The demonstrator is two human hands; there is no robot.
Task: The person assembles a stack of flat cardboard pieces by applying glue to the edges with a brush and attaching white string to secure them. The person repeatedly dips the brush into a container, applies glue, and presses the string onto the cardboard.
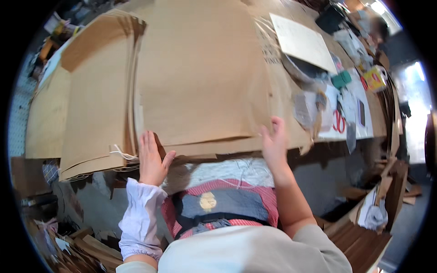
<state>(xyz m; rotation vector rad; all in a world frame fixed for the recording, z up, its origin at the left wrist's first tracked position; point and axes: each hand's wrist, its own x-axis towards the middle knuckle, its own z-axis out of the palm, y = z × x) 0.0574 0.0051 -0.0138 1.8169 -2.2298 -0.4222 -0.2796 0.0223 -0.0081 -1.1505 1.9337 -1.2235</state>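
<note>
A large brown kraft paper sheet or sack [195,77] lies flat on top of others across the middle of the table. My left hand [152,159] rests at its near left corner, fingers stretched out and thumb apart. At the near right edge is my right hand [275,148], slightly blurred, with thumb and fingers spread and nothing between them. Whether the right hand touches the paper, I cannot tell. To the left sits a second pile of folded brown paper [93,104], with white string [123,153] at its near corner.
On the right lie a white board [302,41], red-handled scissors [338,120], a green cylinder [341,79] and a yellow box [375,79]. A person [377,28] is at the far right. Brown boards [364,241] stand low on the right; cardboard scraps [86,250] lie lower left.
</note>
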